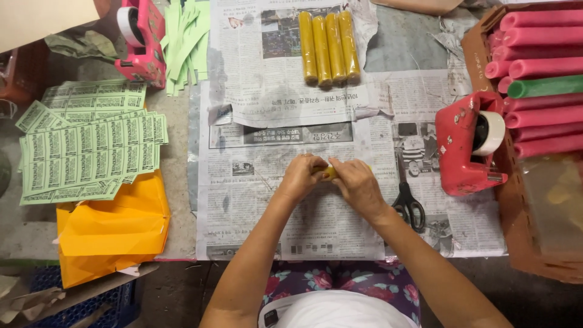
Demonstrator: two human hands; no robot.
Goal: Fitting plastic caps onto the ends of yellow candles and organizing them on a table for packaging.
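Newspaper (316, 218) covers a grey bench (176, 200). At its middle the left hand (302, 176) and right hand (358, 185) meet, both closed around a small yellow roll (331, 172), mostly hidden between the fingers. Black scissors (408, 203) lie just right of the right hand. Four yellow rolls (328, 47) lie side by side at the far edge. A red tape dispenser (470, 146) stands right, beside a tray (486, 36) of pink rolls (540, 115). Green label sheets (91, 146) and orange paper (112, 228) lie left.
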